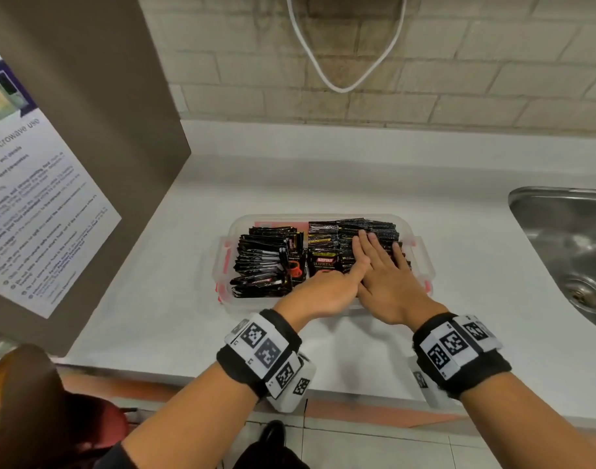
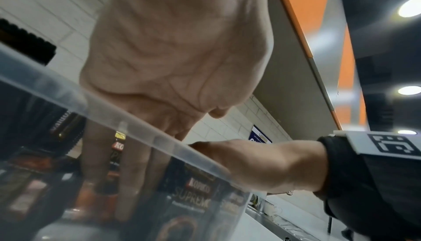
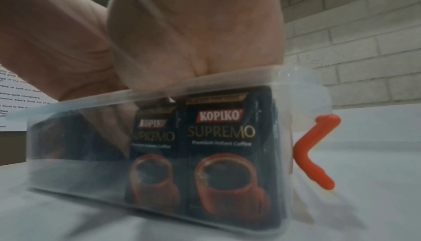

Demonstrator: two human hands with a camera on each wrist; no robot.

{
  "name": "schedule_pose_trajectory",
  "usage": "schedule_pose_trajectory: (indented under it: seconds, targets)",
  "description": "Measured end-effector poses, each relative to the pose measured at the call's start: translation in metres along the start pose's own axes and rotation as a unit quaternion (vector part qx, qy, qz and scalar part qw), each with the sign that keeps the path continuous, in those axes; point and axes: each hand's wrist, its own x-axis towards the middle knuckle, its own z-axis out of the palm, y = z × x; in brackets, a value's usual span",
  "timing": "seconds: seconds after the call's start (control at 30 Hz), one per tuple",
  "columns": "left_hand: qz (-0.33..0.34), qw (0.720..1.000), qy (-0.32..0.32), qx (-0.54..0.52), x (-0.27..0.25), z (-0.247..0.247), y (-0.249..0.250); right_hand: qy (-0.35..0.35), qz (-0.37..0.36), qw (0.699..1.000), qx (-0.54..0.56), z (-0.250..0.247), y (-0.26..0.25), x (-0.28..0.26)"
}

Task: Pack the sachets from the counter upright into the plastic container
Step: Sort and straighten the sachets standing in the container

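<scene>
Packing near completion. The plastic container [image 1: 422, 262] sits at the table [image 1: 357, 184] centre; no loose sachets show on the table around it. Sachets [image 1: 327, 245], black with a red cup print, stand upright in rows at 12 and 3 o'clock; those at 9 o'clock [image 1: 262, 265] lean over, apparently still to be straightened. The right hand [image 1: 388, 275], fingers straight and spread, presses flat on the right-hand rows. The left hand [image 1: 323, 292] extends its fingers among the middle sachets, gripping nothing visible.

A shared pantry kitchen: white counter [image 1: 323, 170], steel sink [image 1: 567, 238], brick-tiled wall [image 1: 459, 62], posted microwave-use notice [image 1: 29, 204]
</scene>
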Motion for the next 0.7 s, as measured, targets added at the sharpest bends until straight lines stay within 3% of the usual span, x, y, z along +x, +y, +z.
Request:
schedule_pose_trajectory:
  seconds: [0.13,0.3,0.4,0.47,0.57,0.7]
  targets:
    - [0.014,1.0,0.004,0.02,-0.003,-0.006,0.0,0.038,-0.01,0.999,0.016,0.003,0.0,-0.001]
    - [0.098,0.994,0.046,0.006,-0.024,-0.052,-0.018,0.166,-0.04,0.983,0.064,0.003,-0.003,-0.009]
    - [0.151,0.982,0.11,0.018,-0.041,-0.088,-0.042,0.325,-0.095,0.928,0.156,-0.004,-0.011,-0.018]
    - [0.132,0.982,0.123,0.048,-0.049,-0.109,-0.059,0.386,-0.147,0.895,0.169,-0.008,-0.023,-0.017]
    - [0.091,0.983,0.109,0.113,-0.055,-0.123,-0.079,0.291,-0.213,0.902,0.236,-0.016,-0.053,-0.009]
    - [0.093,0.979,0.104,0.15,-0.052,-0.119,-0.093,0.163,-0.169,0.925,0.297,-0.02,-0.088,0.013]
